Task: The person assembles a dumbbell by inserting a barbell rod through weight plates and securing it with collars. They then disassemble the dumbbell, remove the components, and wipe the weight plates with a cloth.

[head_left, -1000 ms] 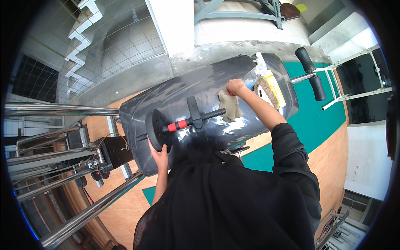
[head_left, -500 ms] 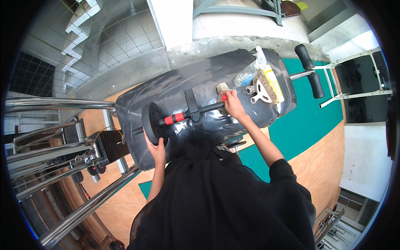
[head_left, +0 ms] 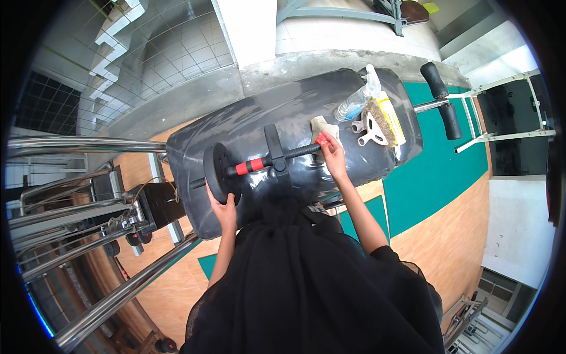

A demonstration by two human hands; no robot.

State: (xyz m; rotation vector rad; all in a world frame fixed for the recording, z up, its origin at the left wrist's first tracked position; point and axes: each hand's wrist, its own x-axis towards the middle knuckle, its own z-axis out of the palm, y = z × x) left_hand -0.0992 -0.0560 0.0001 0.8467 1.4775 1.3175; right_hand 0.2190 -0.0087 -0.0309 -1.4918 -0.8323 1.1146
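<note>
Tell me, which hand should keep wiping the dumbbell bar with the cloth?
The right hand, probably. It already presses the cloth at the bar's end, while the left hand steadies the dumbbell by its weight plate.

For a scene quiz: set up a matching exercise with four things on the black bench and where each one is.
Things:
1. dumbbell
2. cloth
3. scrub brush
4. spray bottle

Places:
A. under the right hand
B. lying beside the brush, at the bench's far edge
C. steadied at its plate by the left hand
D. near the bench's right end, bristles sideways

Pairs: 1-C, 2-A, 3-D, 4-B
</note>
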